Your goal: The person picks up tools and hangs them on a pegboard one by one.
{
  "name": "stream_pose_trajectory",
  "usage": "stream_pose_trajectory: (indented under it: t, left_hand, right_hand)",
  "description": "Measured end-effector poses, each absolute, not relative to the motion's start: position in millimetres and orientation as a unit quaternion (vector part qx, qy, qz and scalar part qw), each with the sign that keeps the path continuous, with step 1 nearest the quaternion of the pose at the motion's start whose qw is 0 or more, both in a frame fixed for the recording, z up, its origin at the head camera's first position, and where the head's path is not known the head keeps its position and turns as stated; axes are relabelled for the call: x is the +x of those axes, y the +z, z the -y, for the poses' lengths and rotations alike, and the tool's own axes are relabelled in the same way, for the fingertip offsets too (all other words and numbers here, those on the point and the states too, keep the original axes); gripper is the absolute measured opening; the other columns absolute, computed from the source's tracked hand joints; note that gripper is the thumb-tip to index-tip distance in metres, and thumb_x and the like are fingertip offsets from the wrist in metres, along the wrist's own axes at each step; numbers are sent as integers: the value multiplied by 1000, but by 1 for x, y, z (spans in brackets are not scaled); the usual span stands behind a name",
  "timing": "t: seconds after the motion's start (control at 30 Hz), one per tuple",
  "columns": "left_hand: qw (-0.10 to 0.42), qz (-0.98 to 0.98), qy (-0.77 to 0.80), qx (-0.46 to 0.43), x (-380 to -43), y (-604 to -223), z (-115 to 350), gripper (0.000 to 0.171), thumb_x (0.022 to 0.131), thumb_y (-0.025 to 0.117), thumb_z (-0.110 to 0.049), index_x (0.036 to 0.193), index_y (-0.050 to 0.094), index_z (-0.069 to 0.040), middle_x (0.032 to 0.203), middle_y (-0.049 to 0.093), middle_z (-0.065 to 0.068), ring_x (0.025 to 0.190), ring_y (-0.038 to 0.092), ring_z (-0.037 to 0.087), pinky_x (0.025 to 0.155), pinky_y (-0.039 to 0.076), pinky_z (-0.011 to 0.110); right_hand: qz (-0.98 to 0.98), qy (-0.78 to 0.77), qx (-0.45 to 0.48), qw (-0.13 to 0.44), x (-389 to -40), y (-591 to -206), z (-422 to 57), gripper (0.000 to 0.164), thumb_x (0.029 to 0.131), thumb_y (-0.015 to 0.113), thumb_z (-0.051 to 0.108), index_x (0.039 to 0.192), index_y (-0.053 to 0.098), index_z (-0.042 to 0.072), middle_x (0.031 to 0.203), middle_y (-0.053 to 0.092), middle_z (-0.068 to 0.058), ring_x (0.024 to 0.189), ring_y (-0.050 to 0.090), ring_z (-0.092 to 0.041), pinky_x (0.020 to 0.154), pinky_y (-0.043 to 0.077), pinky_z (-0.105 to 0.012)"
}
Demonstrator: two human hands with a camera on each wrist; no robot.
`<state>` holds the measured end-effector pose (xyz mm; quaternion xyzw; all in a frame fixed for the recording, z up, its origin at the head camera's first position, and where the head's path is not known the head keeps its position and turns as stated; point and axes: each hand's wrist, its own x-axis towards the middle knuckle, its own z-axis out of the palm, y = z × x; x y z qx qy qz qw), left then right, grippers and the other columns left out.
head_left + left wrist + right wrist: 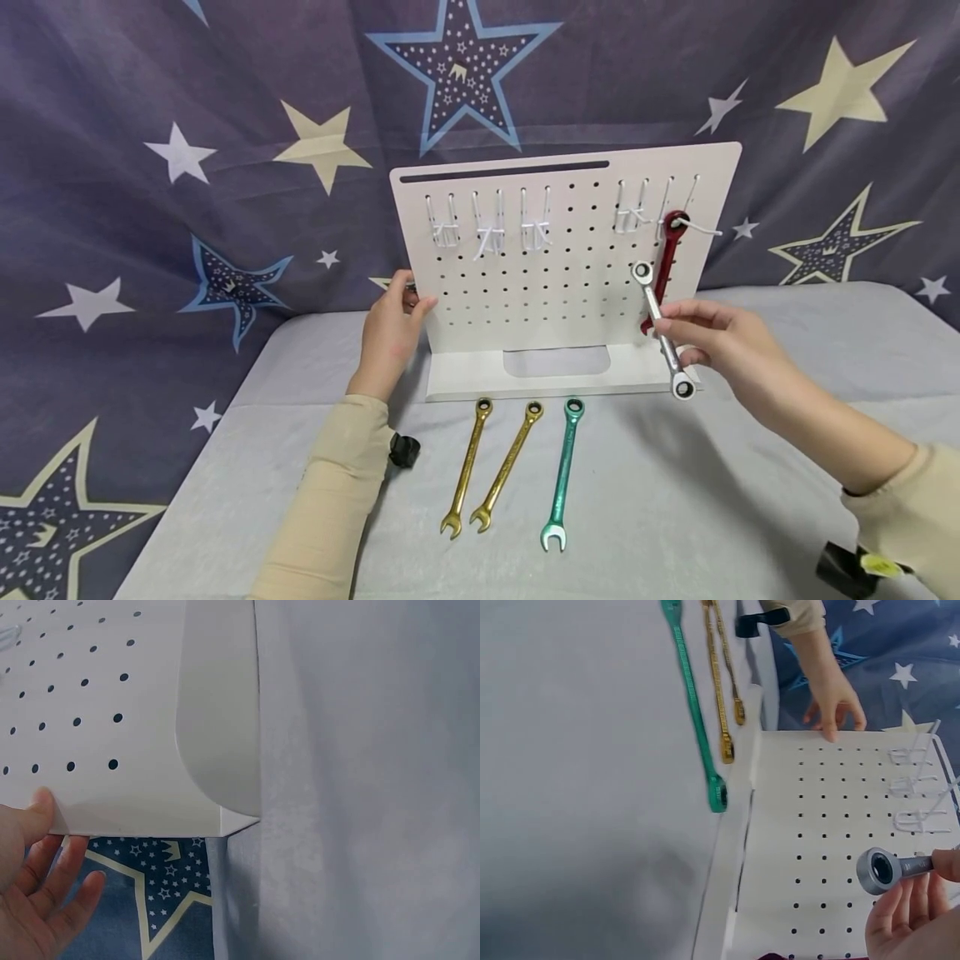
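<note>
My left hand [390,333] grips the left edge of a white pegboard [487,335], its thumb on the front face and its other fingers behind. In front of the board's right side, my right hand [723,342] pinches a silver ratcheting wrench [668,350] with a ring at both ends; it slants, upper end leaning left. A dark red combination wrench [666,260] hangs by its ring from the rightmost white hook, partly behind the silver one. Whether these two wrenches touch, I cannot tell. The right wrist view shows one ring end of the silver wrench [915,865].
Two gold wrenches [470,462] [512,461] and a green wrench [564,475] lie on the grey-covered table [660,533] before the board. Several white wire hooks [536,235] project from its upper part. A star-patterned curtain [225,50] hangs behind.
</note>
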<state>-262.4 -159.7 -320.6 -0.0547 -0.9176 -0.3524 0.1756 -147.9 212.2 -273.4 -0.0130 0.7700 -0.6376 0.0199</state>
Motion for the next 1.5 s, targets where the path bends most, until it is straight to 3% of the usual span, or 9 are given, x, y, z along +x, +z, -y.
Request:
stream_pose_trajectory:
  t: [0.43,1.5]
  left_hand:
    - [171,920,-350,-54,-263,-321,160,43,97,64,-29,133,49,-12,105,65,12,103,62,31,85,48,47]
    - [165,920,-352,-57,-262,-319,161,41,98,64,-29,132,49,-12,105,65,13,103,62,31,84,48,47]
  right_hand:
    - [-697,-713,-28,-75,-167,-262,-209,7,90,74,10,94,71,14,84,71,8,78,62,-4,61,50,-17]
    - [-718,-687,-24,-113,-187,-263,-206,6,91,72,11,93,69,16,80,70,12,77,61,-2,58,49,-16]
